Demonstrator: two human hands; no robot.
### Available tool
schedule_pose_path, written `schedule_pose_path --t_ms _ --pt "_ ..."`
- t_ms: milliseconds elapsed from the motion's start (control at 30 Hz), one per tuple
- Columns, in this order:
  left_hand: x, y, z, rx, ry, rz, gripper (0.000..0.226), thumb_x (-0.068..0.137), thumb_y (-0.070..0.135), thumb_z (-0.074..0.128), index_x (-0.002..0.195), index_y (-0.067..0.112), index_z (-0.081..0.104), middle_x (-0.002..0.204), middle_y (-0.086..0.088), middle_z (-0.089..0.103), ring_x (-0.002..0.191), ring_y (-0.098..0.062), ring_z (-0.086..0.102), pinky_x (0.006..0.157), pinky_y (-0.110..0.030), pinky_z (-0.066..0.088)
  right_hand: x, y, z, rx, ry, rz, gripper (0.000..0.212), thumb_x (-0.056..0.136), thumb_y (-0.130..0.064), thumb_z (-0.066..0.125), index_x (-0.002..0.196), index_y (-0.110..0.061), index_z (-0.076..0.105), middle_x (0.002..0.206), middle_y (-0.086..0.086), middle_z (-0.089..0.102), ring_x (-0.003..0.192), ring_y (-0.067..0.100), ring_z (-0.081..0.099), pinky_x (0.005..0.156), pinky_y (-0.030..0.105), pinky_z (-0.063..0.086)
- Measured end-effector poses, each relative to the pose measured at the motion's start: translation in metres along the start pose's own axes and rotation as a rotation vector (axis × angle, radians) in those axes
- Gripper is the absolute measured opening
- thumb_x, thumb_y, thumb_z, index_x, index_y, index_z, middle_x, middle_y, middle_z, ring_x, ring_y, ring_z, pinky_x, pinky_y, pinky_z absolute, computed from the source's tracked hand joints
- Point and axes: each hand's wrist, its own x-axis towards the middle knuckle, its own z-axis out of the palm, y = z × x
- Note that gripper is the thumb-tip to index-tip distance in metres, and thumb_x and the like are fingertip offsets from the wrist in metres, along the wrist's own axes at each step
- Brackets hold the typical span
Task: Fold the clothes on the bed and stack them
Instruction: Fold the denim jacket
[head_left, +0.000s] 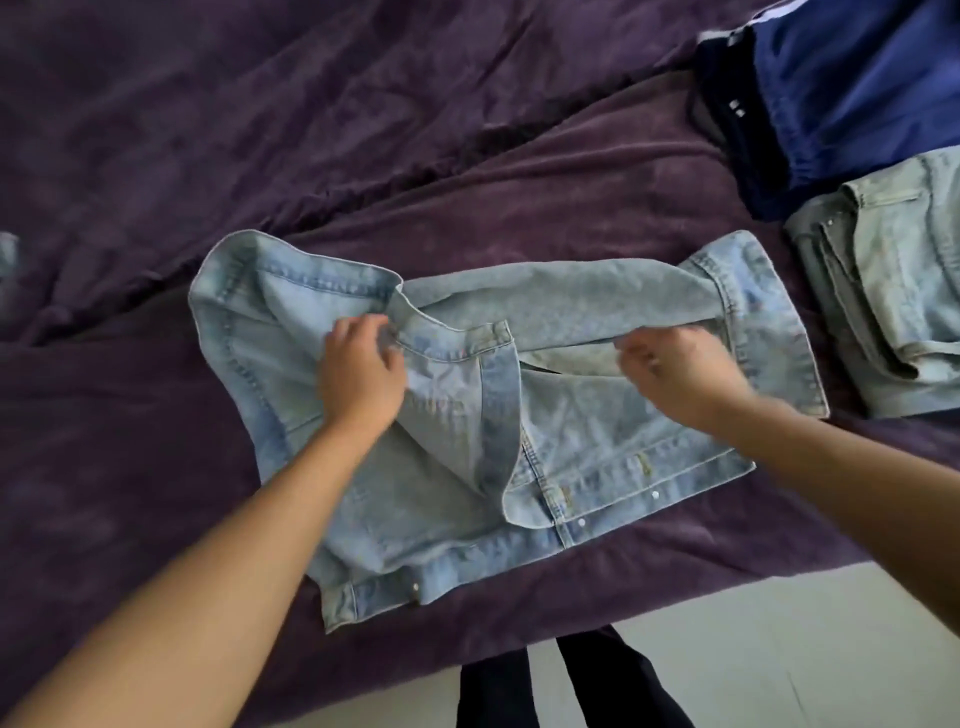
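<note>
A light blue denim jacket (571, 447) lies spread across the purple bed cover (363, 130), its snap-button front edge toward me. One sleeve is folded across the top of it. My left hand (361, 371) pinches the denim near the collar at the left. My right hand (675, 369) grips the lower edge of the folded sleeve at the right. Folded clothes lie at the far right: a pale denim piece (893, 291) and, behind it, a blue garment (852, 88) on darker ones.
The bed's near edge runs along the bottom, with pale floor (779, 649) beyond it and my dark trouser legs (597, 680) below. A scrap of light fabric (8, 254) shows at the far left edge. Wrinkled purple cover fills the upper left.
</note>
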Motion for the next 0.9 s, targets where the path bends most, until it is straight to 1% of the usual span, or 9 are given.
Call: schedule_pose_path --t_ms 100,200,300,400,567,633,733,800,900 --pt "0.018 -0.056 -0.011 -0.061 -0.042 -0.375 0.03 0.087 0.012 0.056 0.116 0.007 0.062 0.116 -0.018 0.063 0.107 -0.034 0.058 0.089 -0.035 0.043 0.019 -0.068 0.06 0.419 -0.313 0.296 0.038 0.079 -0.045 0.073 0.09 -0.009 0.067 0.07 0.001 0.067 0.061 0.012 0.063 0.054 0.026 0.049" --pt "0.0 -0.107 -0.031 -0.126 -0.048 -0.521 0.026 0.085 0.016 0.06 0.11 0.011 0.066 0.107 -0.011 0.068 0.097 -0.027 0.063 0.082 -0.031 0.045 0.026 -0.115 0.095 0.788 -0.224 0.45 0.03 0.074 -0.017 0.08 0.096 0.0 0.068 0.088 0.015 0.072 0.078 0.026 0.069 0.07 0.041 0.058" --pt "-0.024 -0.162 -0.052 -0.258 -0.022 -0.685 0.019 0.086 0.016 0.06 0.102 0.011 0.07 0.099 -0.018 0.069 0.093 -0.034 0.066 0.082 -0.044 0.052 -0.013 -0.144 0.111 0.581 -0.063 -0.068 0.025 0.073 -0.003 0.064 0.098 -0.005 0.069 0.069 -0.004 0.064 0.063 0.008 0.058 0.063 0.029 0.05" --pt "-0.046 -0.202 -0.072 -0.387 -0.059 -0.887 0.025 0.093 0.016 0.055 0.112 0.002 0.063 0.082 -0.014 0.064 0.074 -0.028 0.062 0.066 -0.037 0.049 -0.076 -0.161 0.124 0.291 -0.393 -0.524 0.045 0.079 -0.009 0.052 0.119 -0.025 0.064 0.091 -0.002 0.061 0.076 0.019 0.063 0.064 0.028 0.047" --pt "-0.064 -0.198 -0.076 -0.687 -0.203 -1.001 0.039 0.1 0.038 0.042 0.121 0.007 0.054 0.095 -0.017 0.062 0.085 -0.029 0.061 0.072 -0.038 0.048 -0.114 -0.158 0.156 -0.313 -1.02 -0.528 0.051 0.088 -0.012 0.052 0.136 -0.03 0.049 0.134 0.006 0.045 0.118 0.031 0.053 0.091 0.043 0.048" --pt "-0.053 -0.185 -0.071 -0.733 -0.182 -0.935 0.046 0.098 0.049 0.042 0.115 0.009 0.059 0.1 -0.018 0.064 0.092 -0.03 0.062 0.079 -0.041 0.049 -0.099 -0.156 0.149 -0.17 -0.914 -0.444 0.036 0.09 -0.017 0.05 0.123 -0.026 0.06 0.123 0.004 0.059 0.108 0.026 0.06 0.089 0.039 0.05" --pt "-0.024 -0.16 -0.057 -0.761 -0.112 -0.78 0.052 0.081 0.07 0.05 0.087 0.022 0.066 0.086 -0.004 0.066 0.082 -0.021 0.063 0.073 -0.034 0.051 -0.04 -0.152 0.123 0.034 -0.325 -0.385 0.015 0.087 -0.017 0.059 0.096 -0.017 0.071 0.092 0.002 0.07 0.082 0.028 0.066 0.069 0.037 0.053" --pt "-0.006 -0.148 -0.045 -0.695 -0.093 -0.716 0.054 0.067 0.073 0.062 0.085 0.023 0.068 0.087 -0.001 0.068 0.08 -0.019 0.065 0.068 -0.027 0.054 0.019 -0.149 0.103 0.028 0.058 -0.303 0.019 0.085 -0.017 0.063 0.102 -0.017 0.071 0.098 0.005 0.069 0.086 0.03 0.066 0.068 0.039 0.054" --pt "0.01 -0.146 -0.02 -0.572 -0.018 -0.71 0.032 0.079 0.037 0.069 0.101 0.013 0.07 0.104 -0.01 0.07 0.097 -0.029 0.065 0.085 -0.036 0.054 0.104 -0.144 0.088 -0.231 0.122 -0.087 0.053 0.085 -0.029 0.066 0.134 -0.022 0.05 0.131 0.01 0.051 0.121 0.032 0.046 0.085 0.047 0.05"
